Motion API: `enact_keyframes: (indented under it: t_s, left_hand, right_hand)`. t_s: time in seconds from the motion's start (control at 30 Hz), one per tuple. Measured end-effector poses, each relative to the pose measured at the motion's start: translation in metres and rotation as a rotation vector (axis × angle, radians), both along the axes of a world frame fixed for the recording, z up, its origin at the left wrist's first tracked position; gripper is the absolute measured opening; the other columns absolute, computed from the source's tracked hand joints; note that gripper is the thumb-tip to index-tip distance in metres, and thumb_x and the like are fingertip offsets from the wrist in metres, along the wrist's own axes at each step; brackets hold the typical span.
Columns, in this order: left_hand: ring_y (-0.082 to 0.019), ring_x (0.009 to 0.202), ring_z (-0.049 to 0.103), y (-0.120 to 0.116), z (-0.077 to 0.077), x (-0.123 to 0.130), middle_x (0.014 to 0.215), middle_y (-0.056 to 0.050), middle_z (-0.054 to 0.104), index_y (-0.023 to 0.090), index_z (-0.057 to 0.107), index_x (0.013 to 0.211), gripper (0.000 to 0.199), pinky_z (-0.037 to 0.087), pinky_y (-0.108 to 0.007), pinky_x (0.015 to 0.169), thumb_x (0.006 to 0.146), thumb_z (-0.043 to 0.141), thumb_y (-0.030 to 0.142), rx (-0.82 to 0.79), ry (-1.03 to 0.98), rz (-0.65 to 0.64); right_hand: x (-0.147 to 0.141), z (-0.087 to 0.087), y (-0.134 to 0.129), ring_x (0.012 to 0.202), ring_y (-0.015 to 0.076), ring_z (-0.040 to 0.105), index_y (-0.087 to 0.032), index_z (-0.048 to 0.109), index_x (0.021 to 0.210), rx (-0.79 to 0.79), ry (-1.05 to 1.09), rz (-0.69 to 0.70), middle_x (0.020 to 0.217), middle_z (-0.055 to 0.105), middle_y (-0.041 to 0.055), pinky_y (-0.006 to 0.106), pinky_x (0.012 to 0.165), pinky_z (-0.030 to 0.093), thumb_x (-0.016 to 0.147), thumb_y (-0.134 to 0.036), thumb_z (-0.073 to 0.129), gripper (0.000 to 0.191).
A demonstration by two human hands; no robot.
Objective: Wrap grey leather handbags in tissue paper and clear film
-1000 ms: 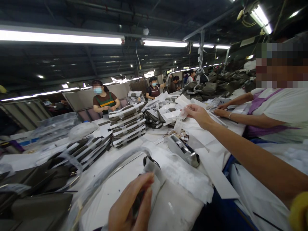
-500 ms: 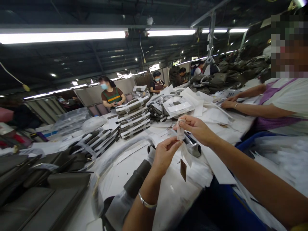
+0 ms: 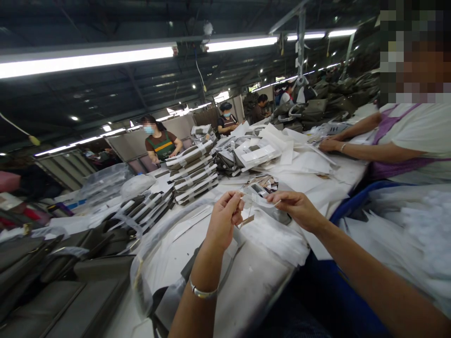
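Observation:
In front of me, my left hand (image 3: 227,218) is closed in a pinch at one end of a small clear plastic bag (image 3: 256,201). The bag's other side lies between the thumb and fingers of my right hand (image 3: 296,209), so it stretches across the gap between my hands. A small brown hang tag (image 3: 247,220) shows just beside my left fingers; its string is too fine to follow. Below and behind the hands lie a stack of thin white sheets (image 3: 275,237) and a pile of brown tags (image 3: 266,182). A dark grey wrapped bag part is partly hidden behind my left forearm.
Dark grey bags (image 3: 98,286) cover the left of the table. A stack of wrapped bags (image 3: 195,176) rises behind my hands. A co-worker's arm (image 3: 384,151) reaches over the table at right. A blue-edged bin (image 3: 343,202) of white material stands at lower right.
My hands have moved apart sideways, the left one slightly left and up, the right one slightly lower. The small bag now spans between them, and the brown tag sits higher, near my left fingers.

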State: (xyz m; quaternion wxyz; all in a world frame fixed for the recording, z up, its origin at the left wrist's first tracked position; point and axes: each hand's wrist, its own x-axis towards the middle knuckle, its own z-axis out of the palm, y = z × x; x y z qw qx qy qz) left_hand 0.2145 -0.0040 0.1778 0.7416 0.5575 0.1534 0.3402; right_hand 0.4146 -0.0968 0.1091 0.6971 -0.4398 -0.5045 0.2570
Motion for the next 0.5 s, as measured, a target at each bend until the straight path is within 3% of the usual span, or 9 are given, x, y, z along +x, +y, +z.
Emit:
enact_keyframes:
  t_s: [0.07, 0.17, 0.27, 0.4, 0.5]
  left_hand:
    - [0.002, 0.04, 0.022, 0.0, 0.008, -0.003, 0.064, 0.008, 0.046, 0.016, 0.06, 0.089, 0.029, 0.017, -0.011, 0.038, 0.08, 0.076, 0.038, -0.037, -0.017, -0.039]
    - [0.002, 0.041, 0.02, -0.003, 0.019, -0.007, 0.066, 0.008, 0.045, 0.015, 0.059, 0.089, 0.029, 0.015, -0.01, 0.037, 0.079, 0.077, 0.035, -0.085, -0.039, -0.063]
    - [0.002, 0.041, 0.019, -0.006, 0.024, -0.011, 0.066, 0.008, 0.045, 0.015, 0.058, 0.09, 0.027, 0.015, -0.011, 0.037, 0.081, 0.076, 0.034, -0.1, -0.038, -0.089]
    - [0.002, 0.04, 0.019, -0.008, 0.026, -0.013, 0.066, 0.008, 0.045, 0.015, 0.059, 0.091, 0.026, 0.014, -0.011, 0.037, 0.081, 0.074, 0.033, -0.067, 0.014, -0.106]
    - [0.002, 0.041, 0.019, -0.009, 0.026, -0.013, 0.067, 0.007, 0.047, 0.016, 0.06, 0.091, 0.027, 0.014, -0.011, 0.037, 0.081, 0.074, 0.035, -0.048, 0.037, -0.115]
  right_hand:
    - [-0.002, -0.009, -0.004, 0.1, 0.0251, 0.068, -0.023, 0.076, 0.078, -0.024, -0.024, 0.018, 0.097, 0.075, 0.0071, 0.043, 0.097, 0.051, 0.072, -0.042, 0.083, 0.021]
    - [-0.007, -0.02, -0.009, 0.104, 0.026, 0.067, -0.023, 0.078, 0.081, -0.069, -0.074, 0.106, 0.098, 0.076, 0.0081, 0.043, 0.098, 0.051, 0.075, -0.041, 0.08, 0.02]
    - [-0.011, -0.026, -0.015, 0.116, 0.0287, 0.063, -0.024, 0.077, 0.1, -0.111, -0.105, 0.182, 0.113, 0.073, 0.0094, 0.048, 0.107, 0.044, 0.082, -0.042, 0.074, 0.026]
    - [-0.023, -0.019, -0.015, 0.131, 0.0306, 0.052, -0.027, 0.067, 0.126, -0.003, -0.013, 0.134, 0.134, 0.063, 0.0083, 0.052, 0.116, 0.033, 0.09, -0.05, 0.06, 0.043]
    - [-0.04, -0.005, -0.01, 0.137, 0.0301, 0.045, -0.029, 0.055, 0.139, 0.068, -0.101, 0.174, 0.144, 0.055, 0.0073, 0.052, 0.118, 0.029, 0.091, -0.053, 0.059, 0.054]
